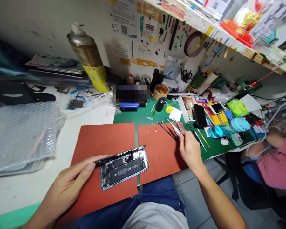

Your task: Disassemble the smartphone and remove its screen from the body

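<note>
An opened smartphone (125,171) lies over the two red-brown mats, its long black battery and inner parts facing up. Its screen panel (124,155) is raised at a slant along the far side. My left hand (73,178) pinches that panel at its left end, thumb on the near side. My right hand (189,148) is closed over the right mat around a slim silver tool with a pointed tip, which looks like tweezers (175,129). A short grey cylindrical tool (180,127) shows beside it, and a thin black stick (166,131) lies just to the left.
Pens and thin tools (197,136) lie right of the mats. Beyond stand a blue bottle (228,128), a black phone (200,116), a small black bottle (160,104) and a spray can (89,58). Bubble wrap (23,133) covers the left. A person in pink (278,162) sits at right.
</note>
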### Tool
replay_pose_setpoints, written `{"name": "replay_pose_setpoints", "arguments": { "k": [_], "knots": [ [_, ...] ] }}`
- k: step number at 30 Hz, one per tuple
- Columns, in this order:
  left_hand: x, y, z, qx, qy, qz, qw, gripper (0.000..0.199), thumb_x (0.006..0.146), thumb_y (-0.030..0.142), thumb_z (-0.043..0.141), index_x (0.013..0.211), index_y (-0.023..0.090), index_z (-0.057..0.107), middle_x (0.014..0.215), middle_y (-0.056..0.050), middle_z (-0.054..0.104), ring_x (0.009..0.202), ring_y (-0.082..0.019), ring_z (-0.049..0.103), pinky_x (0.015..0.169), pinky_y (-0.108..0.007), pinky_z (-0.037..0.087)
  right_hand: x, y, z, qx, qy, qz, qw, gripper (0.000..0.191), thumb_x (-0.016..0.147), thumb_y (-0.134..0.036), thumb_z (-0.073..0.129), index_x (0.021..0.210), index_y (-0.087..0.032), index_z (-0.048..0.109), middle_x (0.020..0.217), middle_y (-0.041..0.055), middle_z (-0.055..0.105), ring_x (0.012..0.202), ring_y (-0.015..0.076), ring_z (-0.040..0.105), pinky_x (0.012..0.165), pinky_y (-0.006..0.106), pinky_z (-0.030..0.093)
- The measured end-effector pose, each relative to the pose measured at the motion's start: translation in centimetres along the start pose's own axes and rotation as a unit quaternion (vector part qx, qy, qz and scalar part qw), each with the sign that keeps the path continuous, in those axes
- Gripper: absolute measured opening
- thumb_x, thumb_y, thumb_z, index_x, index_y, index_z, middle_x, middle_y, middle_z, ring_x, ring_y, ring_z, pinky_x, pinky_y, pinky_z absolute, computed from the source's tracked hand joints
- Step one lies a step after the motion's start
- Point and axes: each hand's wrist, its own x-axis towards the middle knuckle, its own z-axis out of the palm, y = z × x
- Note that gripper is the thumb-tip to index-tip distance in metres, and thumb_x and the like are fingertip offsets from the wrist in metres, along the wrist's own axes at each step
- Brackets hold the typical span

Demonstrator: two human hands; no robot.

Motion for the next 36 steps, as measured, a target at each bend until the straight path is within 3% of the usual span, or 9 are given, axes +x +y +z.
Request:
{"name": "replay_pose_setpoints", "arguments": {
  "k": [4,8,11,14,18,23,30,36],
  "knots": [
    [-0.3,1.0,0.2,-0.101,-0.025,0.011,0.995,0.056,0.102,0.071,0.05,0.119,0.03,0.084,0.122,-0.002,0.084,0.113,-0.03,0.08,0.105,-0.038,0.062,-1.4,-1.8,-3.3,0.189,0.044,0.016,0.981,0.017,0.103,-0.038,0.073,0.105,-0.022,0.074,0.09,0.0027,0.071,0.075,0.0175,0.064,0.07,0.03,0.053],
    [-0.4,1.0,0.2,-0.136,-0.044,0.011,0.99,0.055,0.108,0.062,0.046,0.128,0.023,0.08,0.13,-0.008,0.081,0.124,-0.028,0.076,0.112,-0.037,0.057,-2.2,-3.2,-2.8,0.302,0.008,-0.004,0.953,0.019,0.092,-0.034,0.087,0.086,-0.023,0.073,0.086,0.0026,0.068,0.077,0.0183,0.064,0.067,0.031,0.053],
    [-0.5,0.7,0.2,-0.163,-0.05,0.018,0.985,0.05,0.11,0.057,0.046,0.133,0.025,0.078,0.135,-0.006,0.08,0.126,-0.027,0.074,0.112,-0.037,0.057,-2.6,-4.2,-1.4,0.294,-0.038,-0.012,0.955,0.019,0.098,-0.035,0.08,0.087,-0.022,0.072,0.089,0.0034,0.073,0.079,0.0181,0.07,0.071,0.03,0.06],
    [-0.6,0.2,0.4,-0.178,-0.058,0.035,0.982,0.049,0.111,0.055,0.044,0.138,0.028,0.074,0.138,-0.005,0.078,0.127,-0.026,0.074,0.111,-0.037,0.057,-3.2,-6.0,-1.4,0.303,0.009,-0.004,0.953,0.014,0.098,-0.032,0.079,0.101,-0.022,0.071,0.093,0.0039,0.077,0.074,0.0178,0.075,0.07,0.031,0.066],
    [-0.4,-0.2,0.7,-0.188,-0.06,0.06,0.979,0.045,0.113,0.052,0.042,0.142,0.03,0.07,0.14,-0.002,0.077,0.129,-0.023,0.072,0.114,-0.037,0.054,-4.0,-10.0,-1.7,0.345,0.022,-0.087,0.934,0.036,0.098,-0.02,0.078,0.131,-0.024,0.064,0.104,0.0062,0.081,0.076,0.0198,0.08,0.066,0.033,0.07],
    [-0.2,0.2,0.6,-0.207,-0.052,0.091,0.973,0.04,0.114,0.044,0.042,0.138,0.028,0.069,0.135,0.0,0.079,0.125,-0.019,0.074,0.108,-0.029,0.055,-4.0,-14.2,1.2,0.264,-0.012,-0.198,0.944,0.023,0.102,-0.015,0.072,0.122,-0.025,0.068,0.103,0.0026,0.081,0.077,0.0156,0.081,0.07,0.026,0.069],
    [-0.5,0.1,0.8,-0.207,-0.055,0.128,0.969,0.038,0.116,0.036,0.036,0.141,0.03,0.064,0.136,0.0,0.077,0.124,-0.02,0.074,0.107,-0.033,0.055,-3.4,-16.9,3.0,0.184,-0.033,-0.214,0.959,0.009,0.106,-0.023,0.068,0.114,-0.024,0.065,0.095,0.0016,0.082,0.069,0.0141,0.081,0.059,0.021,0.065],
    [-0.6,0.0,1.0,-0.208,-0.057,0.14,0.966,0.04,0.116,0.033,0.032,0.143,0.029,0.062,0.138,-0.001,0.076,0.126,-0.021,0.073,0.107,-0.034,0.054,-3.7,-17.1,3.2,0.184,-0.05,-0.201,0.961,0.012,0.106,-0.023,0.068,0.117,-0.024,0.064,0.099,0.0025,0.083,0.07,0.0141,0.081,0.063,0.021,0.067]
  ]
}}
